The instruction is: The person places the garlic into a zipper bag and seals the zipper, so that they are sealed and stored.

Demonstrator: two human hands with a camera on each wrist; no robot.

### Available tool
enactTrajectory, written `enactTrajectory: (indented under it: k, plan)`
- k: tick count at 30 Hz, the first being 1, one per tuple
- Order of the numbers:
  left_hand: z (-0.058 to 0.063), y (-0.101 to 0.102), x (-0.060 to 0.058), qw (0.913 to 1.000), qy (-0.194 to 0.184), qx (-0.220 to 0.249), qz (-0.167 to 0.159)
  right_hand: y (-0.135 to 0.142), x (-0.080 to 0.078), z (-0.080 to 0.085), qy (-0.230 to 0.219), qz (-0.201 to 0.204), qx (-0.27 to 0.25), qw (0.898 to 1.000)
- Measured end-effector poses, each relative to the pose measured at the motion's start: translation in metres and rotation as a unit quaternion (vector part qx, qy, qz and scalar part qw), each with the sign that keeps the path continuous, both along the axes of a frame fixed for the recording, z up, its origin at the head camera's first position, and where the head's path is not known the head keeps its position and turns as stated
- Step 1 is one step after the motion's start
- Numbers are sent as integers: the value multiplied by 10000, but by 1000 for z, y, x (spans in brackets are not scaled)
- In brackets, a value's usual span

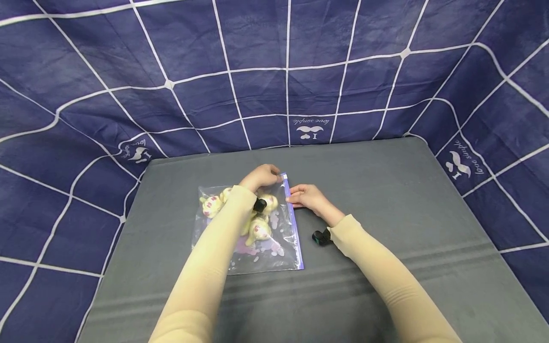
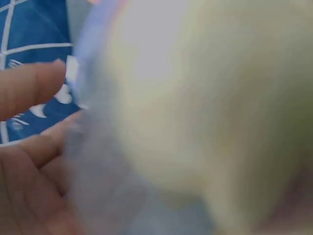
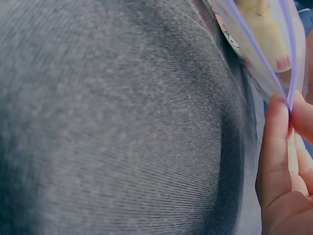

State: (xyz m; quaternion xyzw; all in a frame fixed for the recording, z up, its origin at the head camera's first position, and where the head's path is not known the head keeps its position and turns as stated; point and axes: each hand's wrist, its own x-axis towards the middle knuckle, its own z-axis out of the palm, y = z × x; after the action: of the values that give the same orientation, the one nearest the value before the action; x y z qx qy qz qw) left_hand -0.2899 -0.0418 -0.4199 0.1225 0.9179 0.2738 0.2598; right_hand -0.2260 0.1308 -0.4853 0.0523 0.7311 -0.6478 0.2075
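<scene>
A clear zip bag (image 1: 285, 243) with a purple strip along its right edge lies on the grey table. Inside it are several pale yellow, rounded pieces with pink marks (image 1: 260, 229). At the far corner of the strip, my left hand (image 1: 262, 177) holds the bag edge between thumb and fingers. My right hand (image 1: 310, 197) pinches the purple strip a little nearer to me. The right wrist view shows the two purple zip lines (image 3: 259, 44) spread apart above the pinching fingertips. Blurred yellow shapes inside the bag fill most of the left wrist view.
A grey cloth covers the table (image 1: 386, 190). Dark blue cloth (image 1: 257, 90) with white grid lines stands up behind it and at both sides. Black wrist devices (image 1: 321, 237) sit at both cuffs.
</scene>
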Motion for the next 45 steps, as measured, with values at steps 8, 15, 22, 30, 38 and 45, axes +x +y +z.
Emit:
enactTrajectory:
  k: [8, 15, 22, 30, 38, 45]
  plan:
    - [-6, -4, -7, 9992, -341, -191, -81, -3, 2, -1, -22, -19, -31, 10000]
    - [-9, -5, -10, 9991, -384, 173, 72, -3, -5, 1, -149, 76, -71, 9998]
    - [-12, -7, -12, 9993, -314, 204, 42, -8, -13, 6, -184, 47, -115, 9998]
    - [-14, -2, -12, 9989, -200, 385, 202, -11, -28, 9, -292, -330, -310, 9985]
    - [-17, 0, -14, 9989, -56, 441, 151, -17, -39, 16, -305, -662, -295, 9969]
    - [-17, 0, -13, 9992, 156, 330, 142, -23, -41, 16, -416, -759, -313, 9958]
